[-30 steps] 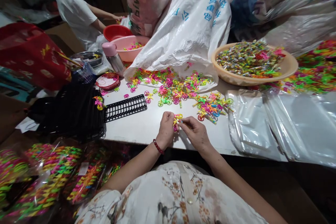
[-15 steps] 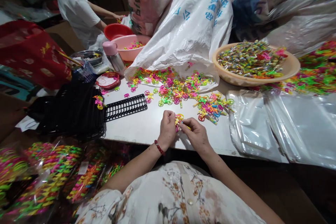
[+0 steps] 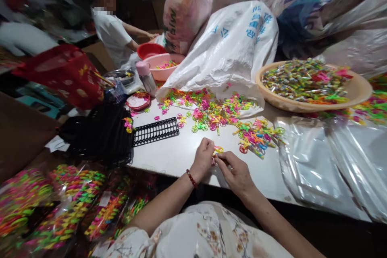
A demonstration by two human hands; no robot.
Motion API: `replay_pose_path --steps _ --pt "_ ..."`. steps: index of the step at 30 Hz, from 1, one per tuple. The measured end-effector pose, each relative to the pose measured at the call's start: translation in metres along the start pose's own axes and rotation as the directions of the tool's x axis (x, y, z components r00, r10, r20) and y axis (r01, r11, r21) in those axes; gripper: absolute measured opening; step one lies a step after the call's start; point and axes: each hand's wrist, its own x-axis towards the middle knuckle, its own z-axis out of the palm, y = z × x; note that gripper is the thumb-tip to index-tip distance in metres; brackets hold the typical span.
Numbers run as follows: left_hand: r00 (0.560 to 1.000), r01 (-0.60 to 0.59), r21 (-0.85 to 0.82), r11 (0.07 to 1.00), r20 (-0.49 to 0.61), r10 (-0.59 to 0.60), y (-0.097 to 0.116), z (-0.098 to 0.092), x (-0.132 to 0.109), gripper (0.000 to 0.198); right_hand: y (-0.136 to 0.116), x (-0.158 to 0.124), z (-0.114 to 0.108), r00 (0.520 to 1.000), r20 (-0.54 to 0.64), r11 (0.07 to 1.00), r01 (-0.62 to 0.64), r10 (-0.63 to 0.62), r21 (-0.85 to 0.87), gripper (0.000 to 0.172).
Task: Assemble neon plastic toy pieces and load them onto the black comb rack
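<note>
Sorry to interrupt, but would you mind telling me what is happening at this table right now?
A person at a white table holds a small yellow plastic piece between the left hand and right hand, fingertips pinched together on it. Just beyond lies a loose pile of bright plastic pieces spilling from a white bag, with a black grid tray to the left and a tan basin of wrapped items to the right. Another person in a white shirt works at bowls farther back.

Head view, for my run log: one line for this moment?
left hand: pinching yellow toy piece | right hand: same piece | white table
</note>
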Motion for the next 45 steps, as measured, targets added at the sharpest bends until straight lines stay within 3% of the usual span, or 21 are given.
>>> replay_pose_path --steps 3,6,9,12,15,19,22,26,29,31,35,45 --pt "0.986 -0.149 0.248 0.957 -0.035 0.163 0.009 -0.012 0.018 0.026 0.017 0.006 -0.026 0.992 -0.115 0.99 0.027 -0.043 -0.138 0.017" --pt "0.936 -0.211 0.533 0.82 -0.132 0.327 0.026 -0.042 0.047 0.016 0.039 0.019 -0.06 0.943 -0.274 0.885 0.041 -0.187 -0.463 0.021" --pt "0.887 -0.078 0.756 0.65 -0.245 0.391 0.039 -0.072 0.077 0.008 0.052 0.037 -0.073 0.923 -0.271 0.756 0.031 -0.272 -0.654 0.022" --pt "0.913 0.053 0.793 0.608 -0.285 0.292 0.044 -0.087 0.101 0.024 0.052 0.059 -0.053 0.962 -0.115 0.737 0.111 -0.249 -0.667 0.02" --pt "0.945 0.062 0.72 0.692 -0.265 0.191 0.043 -0.087 0.116 0.019 0.053 0.084 -0.016 0.988 0.03 0.743 0.132 -0.148 -0.657 0.023" --pt "0.95 0.047 0.585 0.81 -0.276 0.145 0.042 -0.082 0.116 0.019 0.068 0.106 0.016 0.999 0.017 0.783 0.038 -0.035 -0.62 0.016" --pt "0.964 0.042 0.39 0.92 -0.258 0.065 0.042 -0.082 0.101 0.017 0.079 0.105 0.017 0.999 -0.047 0.817 -0.018 -0.011 -0.576 0.014" --pt "0.992 0.053 0.078 0.996 -0.122 -0.043 0.04 -0.08 0.068 0.013 0.074 0.086 0.005 0.991 -0.128 0.894 -0.099 0.047 -0.437 0.018" --pt "0.982 0.189 -0.345 0.919 0.074 -0.174 0.038 -0.075 0.044 0.015 0.053 0.067 -0.001 0.981 -0.081 0.98 -0.182 0.176 -0.082 0.025" --pt "0.963 0.269 -0.517 0.813 0.166 -0.213 0.037 -0.068 0.033 0.018 0.036 0.055 0.0 0.968 0.021 0.953 -0.25 0.25 0.168 0.028" --pt "0.966 0.246 -0.497 0.832 0.194 -0.17 0.033 -0.052 0.02 0.024 0.011 0.039 0.005 0.942 0.084 0.855 -0.331 0.325 0.4 0.035" --pt "0.971 0.189 -0.357 0.915 0.207 -0.12 0.033 -0.029 0.0 0.031 0.004 0.028 0.006 0.937 0.081 0.81 -0.336 0.34 0.481 0.038"
